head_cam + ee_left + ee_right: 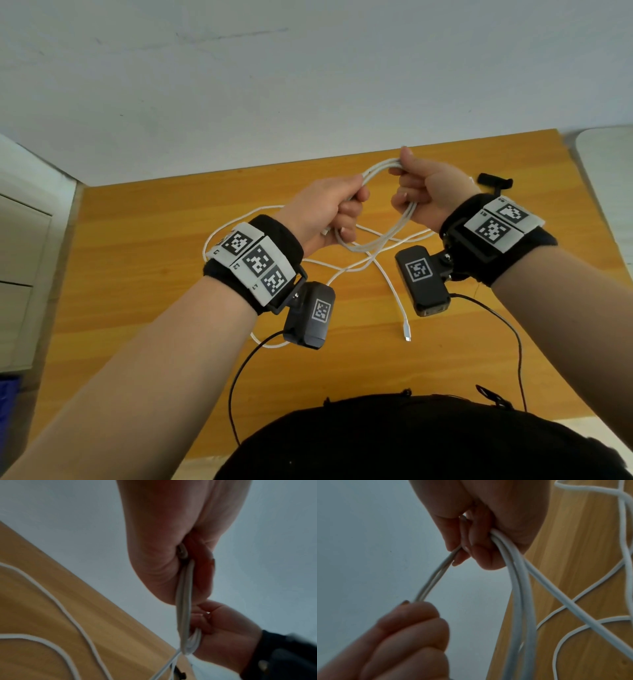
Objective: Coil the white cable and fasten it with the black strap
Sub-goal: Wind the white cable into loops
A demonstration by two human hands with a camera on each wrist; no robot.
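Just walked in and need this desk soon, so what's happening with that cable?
A person is coiling the white cable above the wooden table. The left hand and right hand each grip the gathered loops. Much of the cable lies loose on the table, plug end included. The black strap sits unused behind the right wrist.
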